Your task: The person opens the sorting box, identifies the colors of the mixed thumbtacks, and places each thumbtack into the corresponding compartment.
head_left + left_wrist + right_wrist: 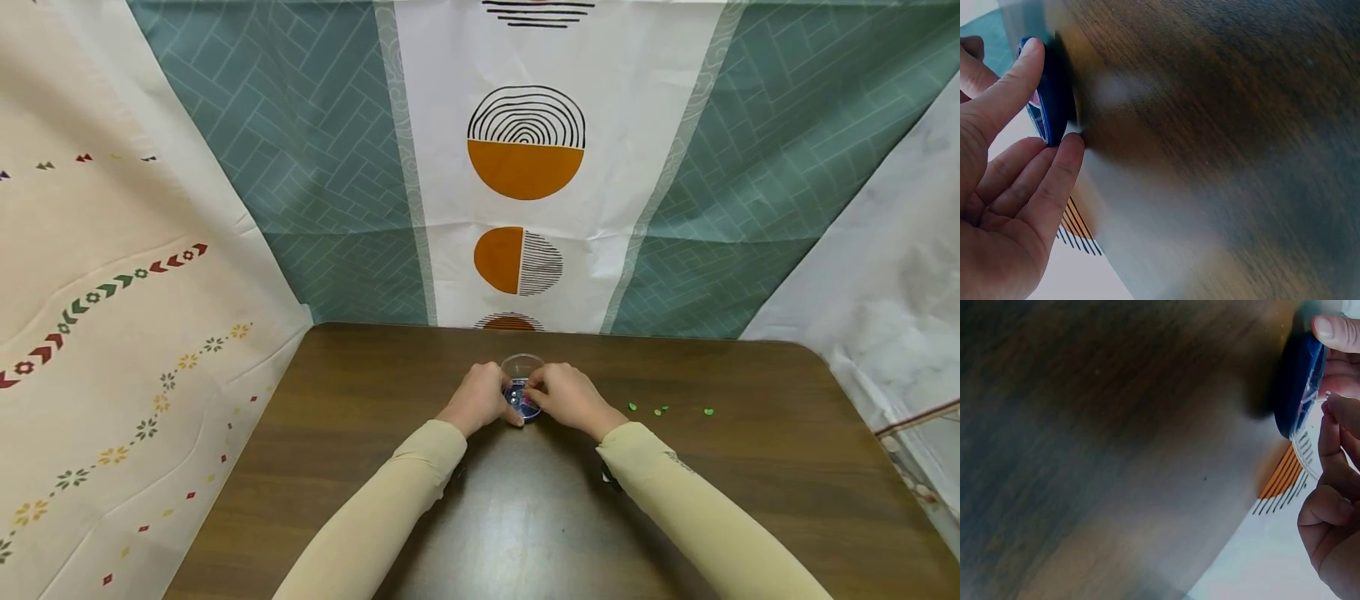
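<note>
A small round dark blue case [531,412] sits on the table with its clear lid [522,360] raised at the back. Inside are pink and pale bits, too small to make out. My left hand [480,398] holds the case at its left side; in the left wrist view the thumb and fingers span the blue rim [1057,94]. Over the case's right side is my right hand [572,397], thumb and forefinger pinched together. A tiny pale piece [1328,394] shows at those fingertips in the right wrist view. Its kind is unclear.
Several small green pieces [633,407] lie on the brown wooden table [360,400] to the right of my right hand. A patterned cloth [345,167] hangs along the table's far edge, with pale cloths at both sides.
</note>
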### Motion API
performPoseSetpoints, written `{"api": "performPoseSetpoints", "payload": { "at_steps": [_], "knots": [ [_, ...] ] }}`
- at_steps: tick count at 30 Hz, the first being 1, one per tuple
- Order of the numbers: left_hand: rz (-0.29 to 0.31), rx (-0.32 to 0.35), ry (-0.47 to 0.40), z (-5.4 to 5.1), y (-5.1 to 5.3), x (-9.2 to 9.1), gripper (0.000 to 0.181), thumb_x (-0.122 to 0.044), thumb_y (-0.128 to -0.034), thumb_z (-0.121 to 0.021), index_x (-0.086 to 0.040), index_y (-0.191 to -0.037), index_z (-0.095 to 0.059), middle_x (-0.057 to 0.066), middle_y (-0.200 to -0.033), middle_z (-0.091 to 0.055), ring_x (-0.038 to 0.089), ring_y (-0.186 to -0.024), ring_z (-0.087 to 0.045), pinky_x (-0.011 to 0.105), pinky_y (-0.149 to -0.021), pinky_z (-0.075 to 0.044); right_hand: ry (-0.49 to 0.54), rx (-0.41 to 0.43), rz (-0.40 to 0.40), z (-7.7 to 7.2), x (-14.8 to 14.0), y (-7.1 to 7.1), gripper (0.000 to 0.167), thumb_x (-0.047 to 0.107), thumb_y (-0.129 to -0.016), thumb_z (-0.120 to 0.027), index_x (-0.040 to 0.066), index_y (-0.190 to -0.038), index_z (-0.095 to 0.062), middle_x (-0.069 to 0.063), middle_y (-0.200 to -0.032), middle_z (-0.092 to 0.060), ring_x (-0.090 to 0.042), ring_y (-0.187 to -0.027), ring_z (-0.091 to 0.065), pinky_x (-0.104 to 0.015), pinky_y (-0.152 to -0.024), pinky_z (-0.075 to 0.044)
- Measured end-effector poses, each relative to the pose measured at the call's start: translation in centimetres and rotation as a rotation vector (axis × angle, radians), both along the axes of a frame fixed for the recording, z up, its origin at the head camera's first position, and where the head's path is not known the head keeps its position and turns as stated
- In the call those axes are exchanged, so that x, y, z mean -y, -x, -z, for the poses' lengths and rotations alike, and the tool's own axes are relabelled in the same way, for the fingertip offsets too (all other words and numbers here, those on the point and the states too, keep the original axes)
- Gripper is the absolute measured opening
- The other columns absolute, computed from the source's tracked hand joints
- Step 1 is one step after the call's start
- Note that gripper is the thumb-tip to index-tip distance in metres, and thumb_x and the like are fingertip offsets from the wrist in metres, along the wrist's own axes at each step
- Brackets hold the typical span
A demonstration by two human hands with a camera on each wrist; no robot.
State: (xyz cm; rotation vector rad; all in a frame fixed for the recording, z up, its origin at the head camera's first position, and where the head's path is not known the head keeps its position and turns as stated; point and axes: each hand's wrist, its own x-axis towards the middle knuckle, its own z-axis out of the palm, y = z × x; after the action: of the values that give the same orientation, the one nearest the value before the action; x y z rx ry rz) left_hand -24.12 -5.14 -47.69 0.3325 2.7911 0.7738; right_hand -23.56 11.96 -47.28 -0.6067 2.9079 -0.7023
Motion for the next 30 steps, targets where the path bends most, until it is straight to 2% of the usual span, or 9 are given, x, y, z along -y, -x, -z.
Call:
{"api": "performPoseSetpoints", "payload": {
  "at_steps": [9, 30],
  "knots": [
    [0.014, 0.001, -0.003, -0.21, -0.02, 0.08, 0.048, -0.038, -0.0505, -0.091, -0.011, -0.086, -0.073, -0.003, -0.08, -0.07, 0.009, -0.07, -0.06, 0.025, -0.064, -0.052, -0.004, -0.048, -0.012, 0.36, 0.55, 0.36, 0.007, 0.022, -0.086, -0.066, 0.02, -0.081, -0.071, 0.011, -0.075, -0.063, -0.004, -0.063, -0.053, -0.024, -0.058, -0.045],
    [0.01, 0.012, -0.002, -0.04, 0.01, 0.11, 0.051, -0.038, -0.0516, -0.091, -0.012, -0.092, -0.074, -0.002, -0.085, -0.071, 0.011, -0.074, -0.06, 0.028, -0.069, -0.053, 0.01, -0.047, -0.004, 0.78, 0.89, 0.51, 0.008, 0.024, -0.086, -0.067, 0.02, -0.085, -0.073, 0.009, -0.079, -0.066, -0.003, -0.067, -0.054, -0.023, -0.06, -0.047]
  ]
}}
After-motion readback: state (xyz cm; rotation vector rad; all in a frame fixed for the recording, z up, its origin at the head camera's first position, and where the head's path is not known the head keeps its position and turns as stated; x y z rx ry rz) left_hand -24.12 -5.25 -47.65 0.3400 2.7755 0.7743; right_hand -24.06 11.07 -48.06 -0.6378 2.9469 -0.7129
